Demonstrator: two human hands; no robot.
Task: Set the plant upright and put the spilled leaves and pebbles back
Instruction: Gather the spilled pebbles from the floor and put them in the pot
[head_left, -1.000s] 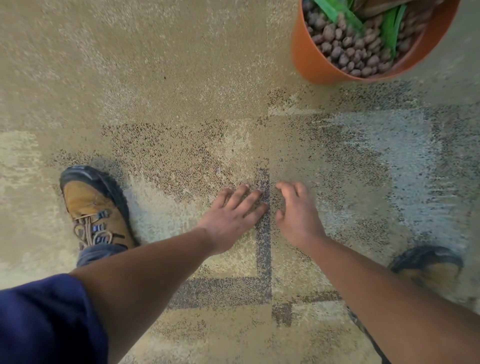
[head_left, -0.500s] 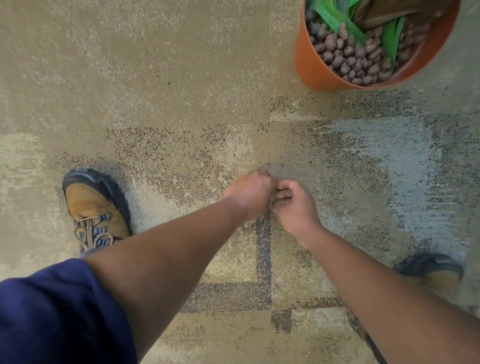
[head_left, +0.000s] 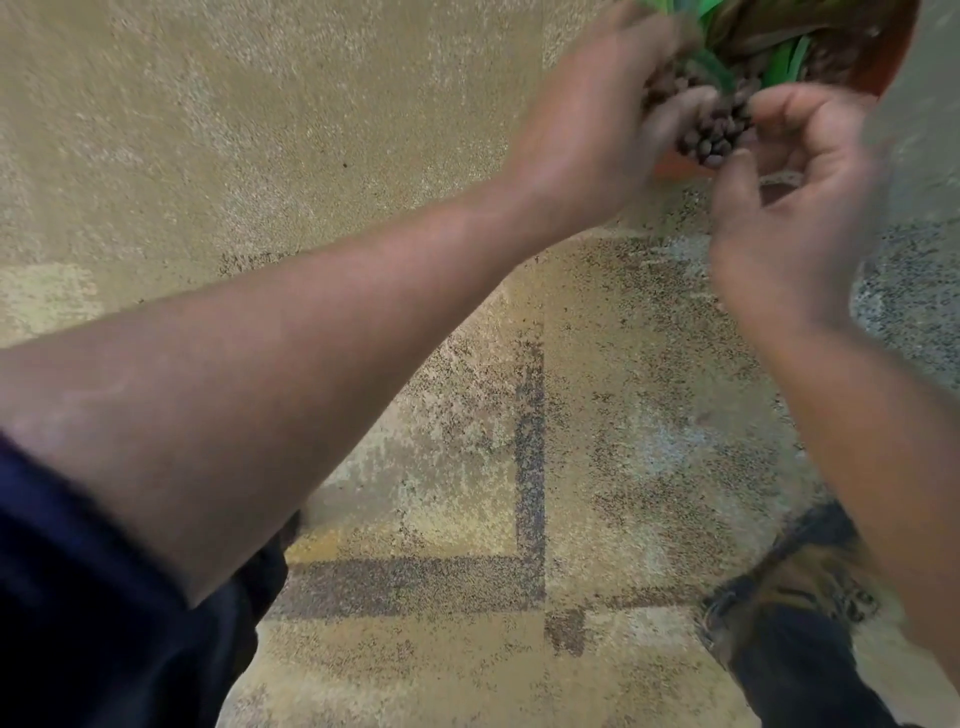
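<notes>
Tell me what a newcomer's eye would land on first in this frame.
Both hands meet at the top right over the orange pot: the left hand and right hand hover by a heap of brown pebbles, below green leaves. Patterned carpet fills the rest, with a brown boot at the lower right.

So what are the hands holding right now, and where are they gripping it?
It cannot be told for sure. Both the left hand and right hand are blurred over the orange pot, fingers curled near the pebbles; no clear grip shows.
</notes>
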